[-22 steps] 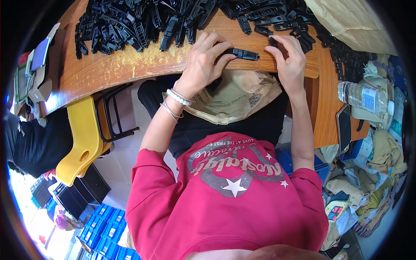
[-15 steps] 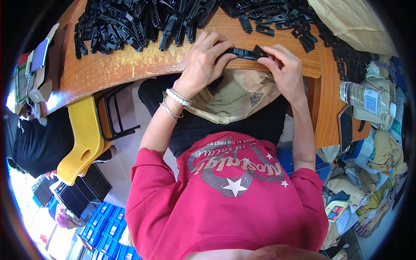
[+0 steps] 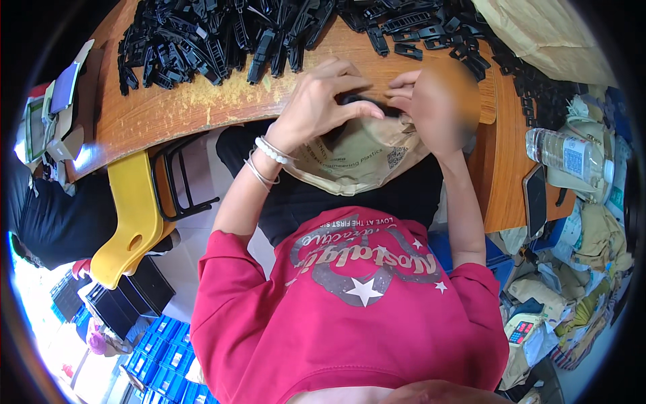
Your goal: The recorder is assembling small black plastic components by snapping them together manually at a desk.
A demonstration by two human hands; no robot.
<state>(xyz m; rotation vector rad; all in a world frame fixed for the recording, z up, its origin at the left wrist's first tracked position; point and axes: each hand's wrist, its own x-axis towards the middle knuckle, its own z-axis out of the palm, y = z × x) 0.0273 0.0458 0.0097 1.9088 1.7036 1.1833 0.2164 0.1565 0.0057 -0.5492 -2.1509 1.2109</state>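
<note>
My left hand (image 3: 330,97) is over the table's front edge, with its fingers stretched and its thumb apart from them. A dark plastic part (image 3: 377,104) shows in the gap between my two hands. It is mostly hidden, and whether either hand touches it is unclear. Close by on the right is my right hand (image 3: 441,108), its fingertips pointing left and much of it smeared. Below both hands, a brown paper bag (image 3: 356,161) lies open on my lap, against the table edge.
Black plastic parts (image 3: 202,47) are heaped along the table's far side, and smaller black pieces (image 3: 417,30) lie to the right. The wooden table (image 3: 222,97) has a worn surface. A plastic bottle (image 3: 568,153) and a phone (image 3: 535,200) lie at right; a yellow chair (image 3: 131,222) stands at left.
My left hand's fingers have spread from their grip on the black part. My right hand has moved slightly down and blurred. The part, in plain sight before, is now mostly hidden.
</note>
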